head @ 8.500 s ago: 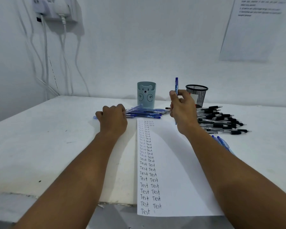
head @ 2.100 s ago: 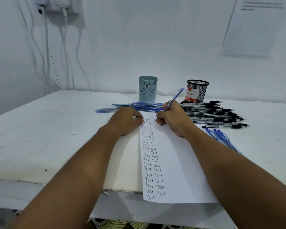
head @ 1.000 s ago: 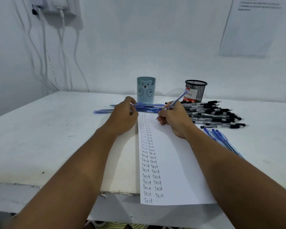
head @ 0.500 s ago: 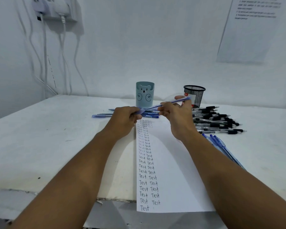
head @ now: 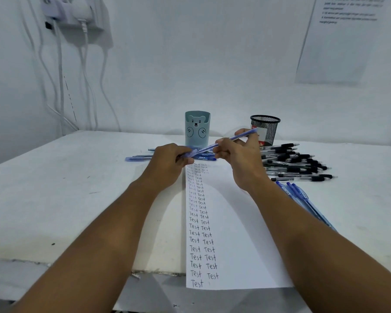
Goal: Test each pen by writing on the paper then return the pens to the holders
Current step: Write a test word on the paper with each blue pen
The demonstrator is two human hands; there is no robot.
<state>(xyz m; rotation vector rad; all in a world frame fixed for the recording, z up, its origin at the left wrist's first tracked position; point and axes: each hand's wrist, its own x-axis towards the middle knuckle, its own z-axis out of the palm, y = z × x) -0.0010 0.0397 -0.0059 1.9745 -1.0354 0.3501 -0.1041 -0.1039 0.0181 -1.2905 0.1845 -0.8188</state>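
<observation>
2 bare forearms (head: 113,224); no sleeves, seemingly no jewellery.

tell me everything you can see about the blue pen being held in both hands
The blue pen is a slim stick pen with a translucent blue barrel that looks like plastic. It is held off the table, above the far end of the paper, slanting up from lower left to upper right. The left hand pinches its lower end, where a blue cap seems to sit, and the right hand grips the barrel further up. Its upper tip pokes past the right fingers, in front of the black mesh holder.
</observation>
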